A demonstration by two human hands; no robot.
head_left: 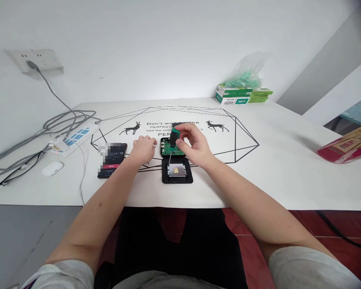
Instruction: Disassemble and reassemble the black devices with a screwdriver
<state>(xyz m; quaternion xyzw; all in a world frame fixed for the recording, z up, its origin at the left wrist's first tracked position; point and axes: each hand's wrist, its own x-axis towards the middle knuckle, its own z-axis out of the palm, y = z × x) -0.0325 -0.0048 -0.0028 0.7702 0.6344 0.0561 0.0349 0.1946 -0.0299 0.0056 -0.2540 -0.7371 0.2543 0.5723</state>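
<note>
My right hand [195, 144] is closed around a green-and-black screwdriver [174, 138], its thin metal shaft slanting down. The tip is over the near edge of a green circuit board [165, 149] in a black case; whether it touches anything cannot be made out. Just in front of the board lies a black cover [189, 178] with a silver metal plate [172, 171] and a small yellowish pad [176, 170]. My left hand [145, 149] sits left of the board with its fingers curled together; a tiny pale bit shows at its fingertips, too small to name.
A phone [120, 152] lies left of my left hand. Farther left are a power strip [78, 138], coiled grey cables [69, 120], a white mouse [52, 168] and glasses [18, 168]. Green-and-white boxes [234, 94] stand at the back, a red package [345, 146] at the right.
</note>
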